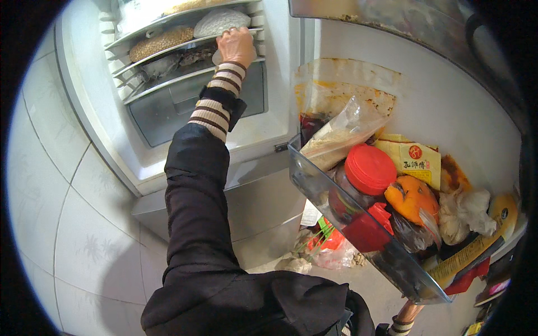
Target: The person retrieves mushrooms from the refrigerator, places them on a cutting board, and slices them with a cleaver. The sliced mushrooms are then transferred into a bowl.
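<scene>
Inside an open refrigerator, my left hand [236, 46] is at the front edge of a shelf [206, 39], its fingers curled. A pale, translucent rounded thing [217, 57] shows behind it; whether the hand grips this or the shelf edge cannot be told. Beside the fingers lies a clear bag of white contents [222, 23], and to its left a bag of tan beans or grains [162, 43]. My right hand [410, 311] is at the lower right, under the clear door bin [357, 210], its fingers hidden by the bin.
The door bin holds a red-lidded jar [370, 169], an orange bundle [412, 199], a yellow packet [420, 166] and a bag of pale powder [340, 134]. A closed drawer [201, 105] lies below the shelves. Plastic bags [332, 252] lie on the floor; a tiled wall [101, 201] stands left.
</scene>
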Demonstrator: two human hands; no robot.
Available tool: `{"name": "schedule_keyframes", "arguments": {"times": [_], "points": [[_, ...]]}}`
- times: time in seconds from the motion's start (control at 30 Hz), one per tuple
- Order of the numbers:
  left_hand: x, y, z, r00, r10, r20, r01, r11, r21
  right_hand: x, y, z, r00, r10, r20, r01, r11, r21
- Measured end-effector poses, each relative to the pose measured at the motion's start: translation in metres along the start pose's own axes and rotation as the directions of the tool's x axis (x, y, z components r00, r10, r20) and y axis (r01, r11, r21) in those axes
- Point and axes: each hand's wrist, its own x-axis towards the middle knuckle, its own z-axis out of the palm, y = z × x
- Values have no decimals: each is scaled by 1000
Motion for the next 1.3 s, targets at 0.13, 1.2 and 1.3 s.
{"name": "schedule_keyframes", "arguments": {"times": [0.13, 1.2, 1.3], "points": [[5, -25, -5, 986, -149, -80, 122, 952, -279, -6, 3, -11, 1000, 3, 20, -3, 1000, -1], [-510, 88, -198, 398, 0, 918, 809, 471, -351, 45, 8, -93, 948, 46, 315, -156, 930, 334], [-535, 106, -181, 308, 78, 948, 811, 499, -305, 46, 2, -91, 948, -14, 318, -110, 924, 367]]}}
